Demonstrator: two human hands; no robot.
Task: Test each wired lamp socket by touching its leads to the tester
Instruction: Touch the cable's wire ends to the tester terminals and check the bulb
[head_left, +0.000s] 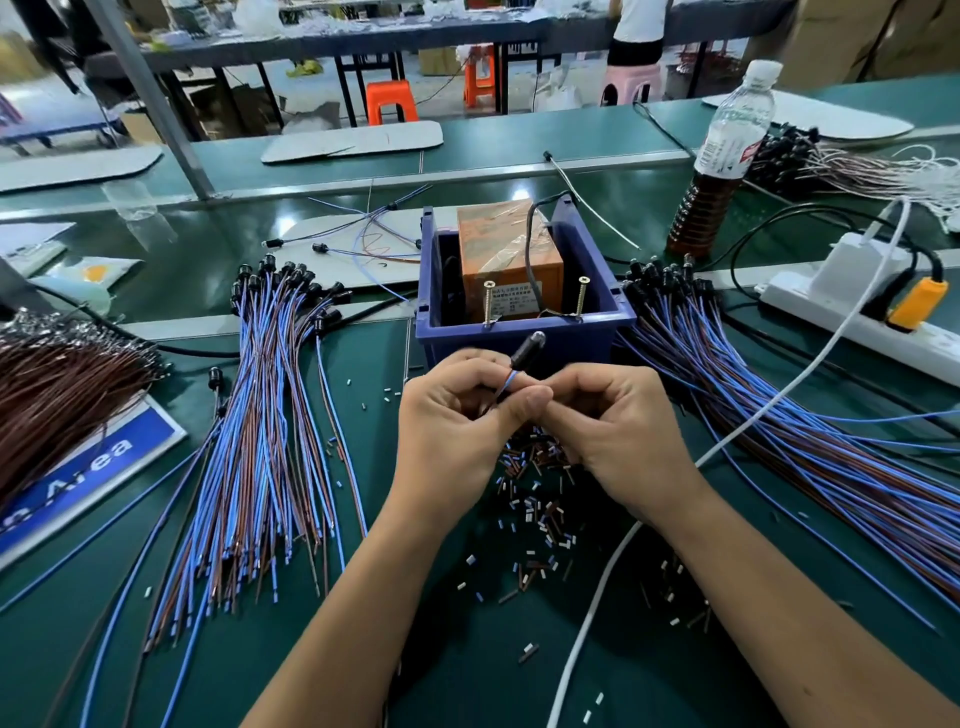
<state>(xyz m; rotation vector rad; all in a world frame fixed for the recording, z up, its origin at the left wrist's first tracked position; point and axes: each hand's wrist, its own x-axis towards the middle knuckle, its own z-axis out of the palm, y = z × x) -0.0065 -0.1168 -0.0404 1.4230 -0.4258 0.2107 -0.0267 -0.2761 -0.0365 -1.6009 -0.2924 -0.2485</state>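
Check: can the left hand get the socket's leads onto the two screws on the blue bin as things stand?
Probably yes. The left hand and right hand hold the socket just before the blue bin; both screws stand exposed at its near rim, nothing between.

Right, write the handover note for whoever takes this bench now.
Both hands hold one wired socket just in front of the blue bin: left hand grips its blue and brown leads, right hand pinches them close by. The socket points up toward the two screws on the bin's front edge; its leads are not touching them yet. Socket bundles lie left and right of the bin; which is tested cannot be told. Next: touch the leads to the screws.
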